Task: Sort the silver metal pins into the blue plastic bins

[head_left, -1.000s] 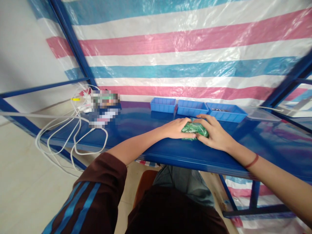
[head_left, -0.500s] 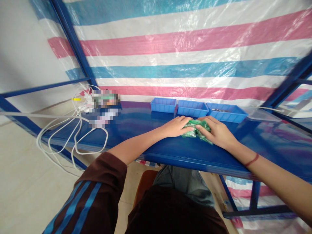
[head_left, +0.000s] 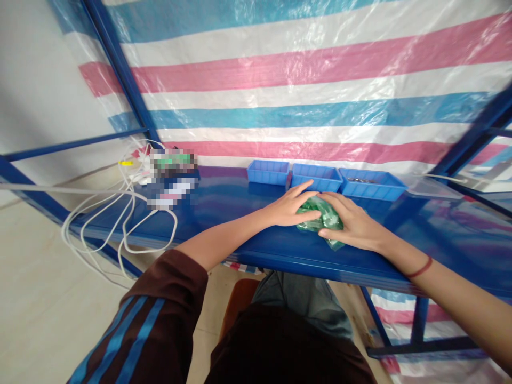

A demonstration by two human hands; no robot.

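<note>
A small green plastic bag (head_left: 320, 221) lies on the blue metal table (head_left: 248, 213), between my two hands. My left hand (head_left: 290, 208) rests on its left side, thumb pressed onto the bag and the other fingers stretched out over it. My right hand (head_left: 352, 224) covers the bag's right side, with thumb and fingers closed on the plastic. A crumpled corner of the bag sticks out below my right thumb. What is inside the bag cannot be made out.
Three blue plastic bins (head_left: 268, 172) (head_left: 316, 177) (head_left: 372, 184) stand in a row at the table's back edge. White cables (head_left: 120, 213) loop over the left end beside a blurred box (head_left: 172, 176). A striped tarp (head_left: 304, 80) hangs behind. Blue frame posts (head_left: 120, 69) stand at both sides.
My left fingers have opened out and reach forward over the bag. My right hand has slid slightly down and toward me, and the bag has shifted and crumpled differently under it.
</note>
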